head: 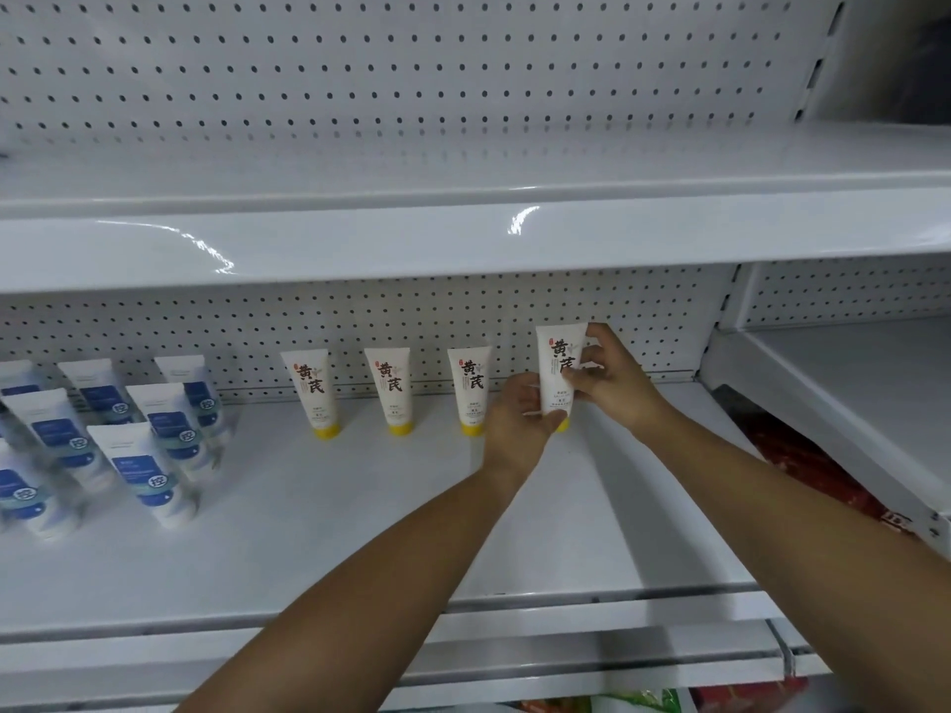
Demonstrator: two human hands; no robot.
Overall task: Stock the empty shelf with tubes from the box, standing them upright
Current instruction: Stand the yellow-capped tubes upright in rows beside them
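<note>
Three white tubes with yellow caps stand cap-down in a row at the back of the white shelf: one, a second, a third. A fourth tube of the same kind is upright at the right end of the row, its cap near the shelf. My left hand grips its lower part. My right hand pinches its upper part from the right. The box is not in view.
Several white-and-blue tubes stand in rows on the left of the same shelf. A pegboard back wall lies behind the row. An upper shelf overhangs. A neighbouring shelf unit adjoins on the right.
</note>
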